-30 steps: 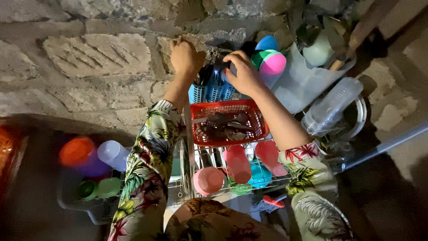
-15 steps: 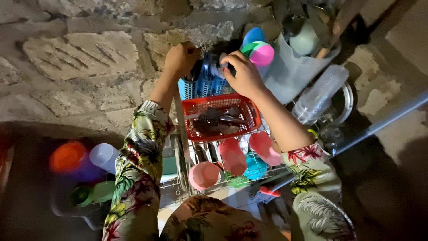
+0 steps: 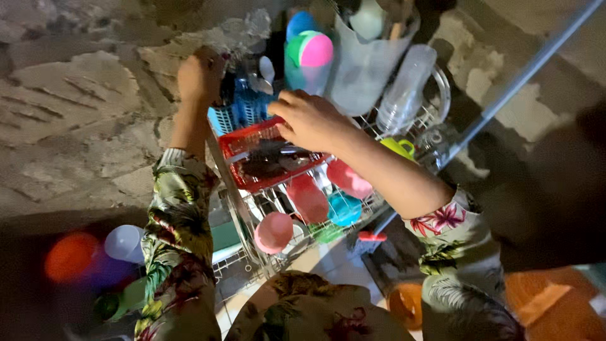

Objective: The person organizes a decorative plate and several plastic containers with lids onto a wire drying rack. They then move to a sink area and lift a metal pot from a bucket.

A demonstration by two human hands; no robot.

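Blue basket (image 3: 243, 112): right hand (image 3: 309, 120) has dropped to red basket (image 3: 252, 142).

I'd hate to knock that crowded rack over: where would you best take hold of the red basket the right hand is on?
Probably by the long near rim of the red basket, coming from above. The basket lies open-topped on the wire rack, tilted, dark utensils inside; the right hand already rests on its far edge, and the left hand reaches past it to the blue basket.

Rough, matt stone wall (image 3: 82, 107); thin metal wire rack (image 3: 252, 252); glossy plastic red basket (image 3: 243, 142), blue basket (image 3: 243, 113), smooth pink cups (image 3: 273, 232); printed cloth sleeves (image 3: 177, 221).
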